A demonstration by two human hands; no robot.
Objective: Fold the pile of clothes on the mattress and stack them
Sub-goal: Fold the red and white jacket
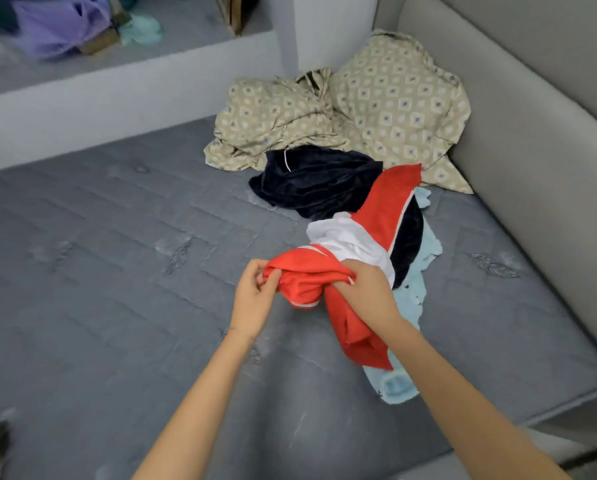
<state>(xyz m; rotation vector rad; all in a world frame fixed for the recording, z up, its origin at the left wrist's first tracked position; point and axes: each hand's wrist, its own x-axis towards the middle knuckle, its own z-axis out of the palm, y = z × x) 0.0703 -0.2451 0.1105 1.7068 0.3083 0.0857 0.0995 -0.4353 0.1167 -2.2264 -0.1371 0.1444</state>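
You're barely started, I'd say. Your left hand (255,292) is pinching an edge of the red garment (310,282) and your right hand (369,292) has a fistful of the same piece, bunched up between them just over the mattress (117,237). Nothing looks folded and I can't see any stack. Still to do: the light blue towel (411,299) under your right wrist, the navy garment (314,181) just beyond your hands, and the patterned beige cloth (359,109) further back.

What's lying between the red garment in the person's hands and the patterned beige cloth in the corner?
A crumpled dark navy garment lies between them on the mattress, as the head view shows.
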